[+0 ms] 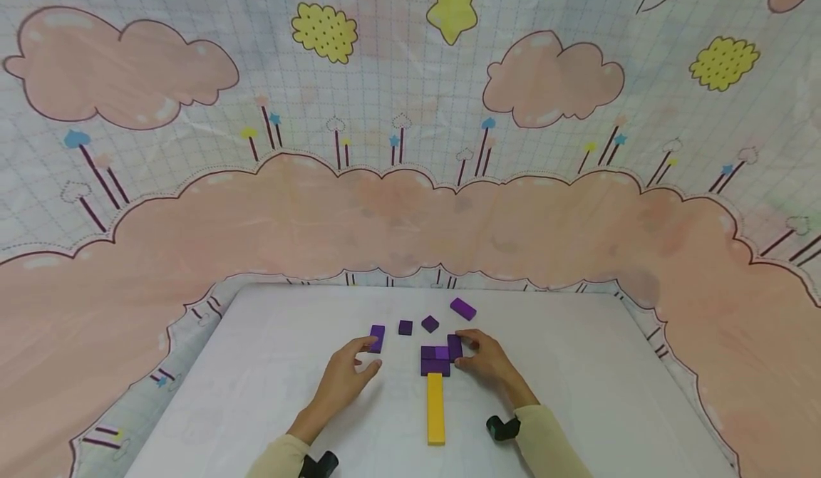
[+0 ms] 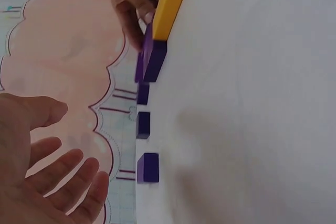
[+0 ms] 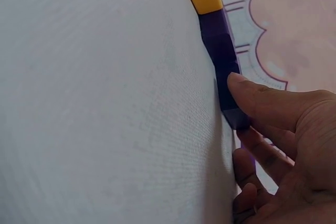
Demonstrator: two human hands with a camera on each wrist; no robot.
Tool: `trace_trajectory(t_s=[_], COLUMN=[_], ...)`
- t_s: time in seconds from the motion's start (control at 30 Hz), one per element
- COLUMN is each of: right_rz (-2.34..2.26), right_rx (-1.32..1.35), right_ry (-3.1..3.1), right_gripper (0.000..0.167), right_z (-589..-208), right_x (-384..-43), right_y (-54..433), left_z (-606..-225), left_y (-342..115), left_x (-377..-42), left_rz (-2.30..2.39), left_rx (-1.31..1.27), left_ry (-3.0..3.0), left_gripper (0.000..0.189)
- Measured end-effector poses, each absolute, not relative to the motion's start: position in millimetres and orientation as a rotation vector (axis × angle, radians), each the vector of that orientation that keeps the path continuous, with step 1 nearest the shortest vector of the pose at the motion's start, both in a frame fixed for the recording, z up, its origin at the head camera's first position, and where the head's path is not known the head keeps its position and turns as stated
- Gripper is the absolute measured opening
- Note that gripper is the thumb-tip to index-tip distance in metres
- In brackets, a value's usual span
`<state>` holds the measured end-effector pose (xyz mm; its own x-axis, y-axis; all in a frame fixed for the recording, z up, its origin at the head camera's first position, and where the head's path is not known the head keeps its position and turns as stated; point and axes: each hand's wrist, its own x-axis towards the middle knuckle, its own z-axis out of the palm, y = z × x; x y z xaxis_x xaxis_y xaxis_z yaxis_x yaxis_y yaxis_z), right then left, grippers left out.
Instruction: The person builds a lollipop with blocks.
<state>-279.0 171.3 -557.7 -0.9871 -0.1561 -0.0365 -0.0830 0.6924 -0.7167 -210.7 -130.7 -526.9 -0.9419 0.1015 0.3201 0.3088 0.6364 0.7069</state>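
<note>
My right hand pinches a purple rectangular block between thumb and fingers, at its near and far ends. That block stands against the right side of a small cluster of purple blocks. From the cluster a long yellow bar runs towards me. In the right wrist view, the thumb lies on the dark block. My left hand is held with fingers spread and relaxed. Its fingertips overlap another purple rectangular block in the head view, while the left wrist view shows nothing in its grasp.
Two small purple pieces, a cube and a turned one, lie beyond the cluster. A tilted purple rectangular block lies farther back. All are on a white table, with a patterned cloth behind.
</note>
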Motion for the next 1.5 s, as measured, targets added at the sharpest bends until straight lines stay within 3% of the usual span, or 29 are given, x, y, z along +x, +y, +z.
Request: trace_trajectory(t_s=[0.8,1.5], right_rz=[-1.198,-1.246], right_rx=[-0.16,-0.246], right_ry=[2.785,2.785], right_gripper=[0.056,0.057], right_z=[-563.0,-559.5], right_x=[-273.6,-274.9], right_y=[171.2,172.8], left_z=[-546.5,-560.2], left_y=[-154.4,-164.1], left_x=[-240.4,-278.2], left_rz=[-1.408,-1.317], left_rx=[-0.196,-0.363], left_ry=[-2.622,-2.841], left_gripper=[0.056,0.072])
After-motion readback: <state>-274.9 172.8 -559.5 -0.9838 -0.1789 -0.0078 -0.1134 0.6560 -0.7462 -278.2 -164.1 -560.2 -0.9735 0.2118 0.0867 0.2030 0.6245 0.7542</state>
